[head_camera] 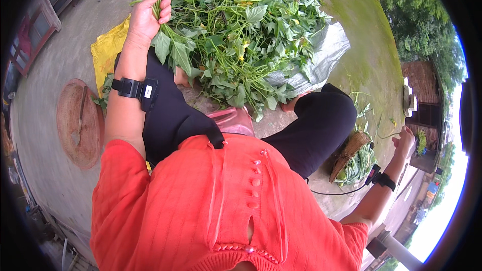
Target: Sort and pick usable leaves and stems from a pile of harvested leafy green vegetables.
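My left hand point(148, 17) grips a bunch of green leafy stems point(169, 43), their cut ends up past the thumb and the leaves hanging below the fist. Right before me lies a large heap of leafy vines point(256, 41), which look like sweet potato greens, with a few yellow flowers among them. My right hand point(404, 141) is stretched far out to the right, away from the heap. A thin green stem point(388, 136) runs to its fingertips, which seem pinched on it; the hand is small in view.
Under the heap spreads a silvery plastic sheet point(333, 49). A yellow sack point(107, 47) lies left of my leg, near a round reddish basin point(66, 124) holding a long-handled tool. A pink plastic stool point(241, 118) stands between my legs. Right of my knee is a wicker basket point(350, 150) with greens.
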Motion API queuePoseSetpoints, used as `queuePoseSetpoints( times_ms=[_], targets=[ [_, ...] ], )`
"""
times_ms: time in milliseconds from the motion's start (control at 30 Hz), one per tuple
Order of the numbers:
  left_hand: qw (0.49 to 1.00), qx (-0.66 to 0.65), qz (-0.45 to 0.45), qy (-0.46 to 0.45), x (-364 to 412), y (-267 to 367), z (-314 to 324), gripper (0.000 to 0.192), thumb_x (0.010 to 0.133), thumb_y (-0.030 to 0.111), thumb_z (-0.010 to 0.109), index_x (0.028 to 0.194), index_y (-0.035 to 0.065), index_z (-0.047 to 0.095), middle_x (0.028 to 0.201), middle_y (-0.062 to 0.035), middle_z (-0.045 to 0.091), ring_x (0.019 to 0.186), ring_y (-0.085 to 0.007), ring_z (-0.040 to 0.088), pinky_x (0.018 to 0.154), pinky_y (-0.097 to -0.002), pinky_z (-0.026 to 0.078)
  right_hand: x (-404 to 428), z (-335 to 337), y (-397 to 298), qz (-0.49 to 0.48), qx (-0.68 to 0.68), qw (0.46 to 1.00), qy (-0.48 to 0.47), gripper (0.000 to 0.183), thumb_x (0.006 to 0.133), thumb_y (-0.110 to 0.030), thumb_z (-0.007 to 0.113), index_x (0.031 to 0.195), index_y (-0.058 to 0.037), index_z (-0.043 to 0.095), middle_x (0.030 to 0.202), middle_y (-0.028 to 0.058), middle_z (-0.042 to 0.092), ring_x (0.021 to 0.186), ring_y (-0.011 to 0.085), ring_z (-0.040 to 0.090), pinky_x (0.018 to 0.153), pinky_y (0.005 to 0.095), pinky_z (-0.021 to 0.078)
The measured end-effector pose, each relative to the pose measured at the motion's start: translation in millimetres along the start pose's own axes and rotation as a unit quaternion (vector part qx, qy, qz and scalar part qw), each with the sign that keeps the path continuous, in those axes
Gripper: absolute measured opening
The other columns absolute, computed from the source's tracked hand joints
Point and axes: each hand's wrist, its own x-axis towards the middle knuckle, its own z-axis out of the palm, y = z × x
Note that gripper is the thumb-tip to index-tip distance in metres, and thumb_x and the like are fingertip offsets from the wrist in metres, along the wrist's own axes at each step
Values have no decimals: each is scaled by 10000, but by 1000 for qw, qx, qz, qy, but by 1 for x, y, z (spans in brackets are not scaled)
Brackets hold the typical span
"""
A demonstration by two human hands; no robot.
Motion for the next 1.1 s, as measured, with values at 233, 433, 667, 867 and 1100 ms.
queuePoseSetpoints(
  times_ms=[233, 433, 667, 867, 1100],
  targets=[
    [981, 138, -123, 60, 0, -31, 28, 186, 885, 242, 620, 893, 57, 598, 603, 54, 439, 439, -45, 341, 381, -210, 238, -247, 156, -142, -257, 140, 771, -566, 256, 865, -119, 568, 1067, 4, 665, 834, 30, 658, 718, 86, 572, 643, 225, 436],
    [947, 219, -210, 103, -2, -62, 51, 68, 838, 90, 630, 899, 63, 645, 521, 98, 356, 398, -19, 240, 378, -214, 157, -335, 387, -155, -621, -135, 637, -436, 278, 862, -288, 568, 961, -61, 695, 891, 166, 676, 853, 334, 642, 789, 369, 499],
    [940, 286, -185, 14, 4, -83, 43, 276, 811, 128, 647, 1080, 69, 649, 750, -70, 661, 346, -57, 413, 298, -217, 260, -323, 303, -197, -218, 140, 690, -676, 201, 820, -157, 668, 719, 16, 647, 655, 67, 625, 477, 114, 540, 465, 240, 357],
    [924, 365, -106, -29, 9, -96, 65, 320, 805, 137, 666, 1096, 8, 636, 837, -77, 653, 357, -98, 452, 339, -259, 378, -263, 107, -250, -271, 523, 672, -449, 162, 891, -103, 534, 816, 32, 581, 693, 92, 564, 684, 196, 554, 690, 308, 433],
    [945, 312, -56, 85, 22, -114, 67, 216, 782, 79, 642, 958, -47, 639, 743, -100, 649, 339, -108, 434, 331, -260, 345, -212, 144, -213, -283, 382, 755, -452, 180, 776, 49, 590, 955, 50, 619, 826, 66, 645, 660, 132, 593, 634, 228, 459]
  ],
)
